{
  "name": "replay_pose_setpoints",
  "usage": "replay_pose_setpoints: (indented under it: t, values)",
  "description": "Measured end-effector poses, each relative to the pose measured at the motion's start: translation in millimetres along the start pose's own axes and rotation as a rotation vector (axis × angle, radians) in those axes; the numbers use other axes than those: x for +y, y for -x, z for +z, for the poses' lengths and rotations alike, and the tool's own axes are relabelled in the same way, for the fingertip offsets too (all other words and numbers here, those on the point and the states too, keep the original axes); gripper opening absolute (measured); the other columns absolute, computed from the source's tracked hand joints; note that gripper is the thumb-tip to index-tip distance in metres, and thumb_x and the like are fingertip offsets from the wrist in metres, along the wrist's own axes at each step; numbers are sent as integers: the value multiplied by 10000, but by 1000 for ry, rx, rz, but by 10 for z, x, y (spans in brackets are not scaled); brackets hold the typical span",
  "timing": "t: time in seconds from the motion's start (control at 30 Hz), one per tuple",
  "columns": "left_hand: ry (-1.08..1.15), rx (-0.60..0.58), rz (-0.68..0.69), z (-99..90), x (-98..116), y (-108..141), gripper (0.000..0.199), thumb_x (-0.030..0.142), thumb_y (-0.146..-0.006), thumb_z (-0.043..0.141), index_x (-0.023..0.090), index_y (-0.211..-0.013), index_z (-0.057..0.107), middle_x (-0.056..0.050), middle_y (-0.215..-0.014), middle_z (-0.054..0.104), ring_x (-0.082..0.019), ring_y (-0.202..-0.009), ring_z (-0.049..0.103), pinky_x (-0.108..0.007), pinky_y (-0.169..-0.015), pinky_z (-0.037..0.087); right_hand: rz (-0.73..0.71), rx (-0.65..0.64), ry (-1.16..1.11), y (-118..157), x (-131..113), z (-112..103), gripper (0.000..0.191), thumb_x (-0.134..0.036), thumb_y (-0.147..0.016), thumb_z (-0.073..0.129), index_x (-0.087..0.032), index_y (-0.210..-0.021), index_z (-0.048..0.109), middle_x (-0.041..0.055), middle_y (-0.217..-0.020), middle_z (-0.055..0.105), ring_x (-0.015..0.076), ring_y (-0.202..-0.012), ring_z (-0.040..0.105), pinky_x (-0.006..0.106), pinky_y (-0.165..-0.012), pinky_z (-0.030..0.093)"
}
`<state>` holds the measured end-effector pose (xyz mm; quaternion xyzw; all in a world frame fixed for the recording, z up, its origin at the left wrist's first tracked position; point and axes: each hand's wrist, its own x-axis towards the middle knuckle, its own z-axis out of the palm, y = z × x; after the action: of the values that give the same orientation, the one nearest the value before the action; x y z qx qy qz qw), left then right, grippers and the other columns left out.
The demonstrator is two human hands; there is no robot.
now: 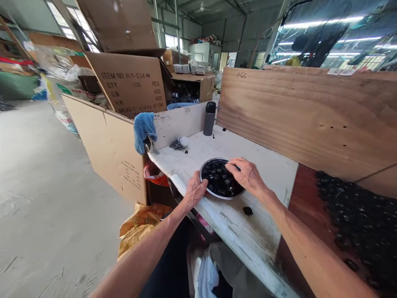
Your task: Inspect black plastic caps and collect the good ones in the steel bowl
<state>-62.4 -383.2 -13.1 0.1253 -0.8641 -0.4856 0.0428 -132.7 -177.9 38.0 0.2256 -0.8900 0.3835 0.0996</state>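
A round metal bowl [226, 197] full of small black plastic pieces, which look like caps [218, 176], sits near the front edge of the white worktable. My left hand [196, 188] grips the bowl's left rim, with the thumb over the edge. My right hand [245, 171] reaches over the right rim, its fingers bent and closed among the black pieces. What those fingertips hold, if anything, is hidden. A flat black scrap [247, 211] lies on the table just right of the bowl.
A dark grey thermos [209, 120] stands at the back. A small bag [178, 143] lies left of it, and a blue cloth [144, 130] hangs over the corner. A wooden board [310, 111] walls the right side. Many black pieces [366, 219] are heaped at right. Cardboard boxes [133, 82] stand beyond.
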Motion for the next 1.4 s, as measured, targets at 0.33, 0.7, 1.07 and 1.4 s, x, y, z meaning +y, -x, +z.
replay_pose_setpoints:
  t: [0.33,0.7,1.07,1.4]
  values:
    - [-10,-12,-16,-16,79,4,241,238,-851,443,196,-1074,524,-47,-823,614,-238,-808,637,-362,-802,477,181,-168,124,1392,479,-199,366,-507,-901,623,-169,-1041,619,81,-1012,604,191,-798,606,326,-712,493]
    - [136,-93,-72,47,5,-98,355,256,-744,507,168,-1086,534,-36,-877,619,-187,-638,636,-268,-504,501,106,180,-75,798,236,-204,349,-358,-827,719,-150,-1106,689,62,-1058,652,153,-773,603,336,-773,522]
    - [327,-9,-106,-707,505,1060,512,172,-561,607,135,-1067,678,1,-704,594,-129,-591,530,-241,-532,488,756,-371,-777,2554,-669,-533,698,-627,-976,506,-292,-1531,248,91,-1199,620,182,-828,682,359,-744,577]
    - [58,-256,-414,-592,-271,2642,540,305,-676,633,235,-1211,610,-18,-1012,685,-245,-850,604,-329,-662,514,1118,-325,-1424,3602,-896,-16,424,-250,-815,556,-187,-1230,499,19,-823,634,192,-678,656,265,-500,529]
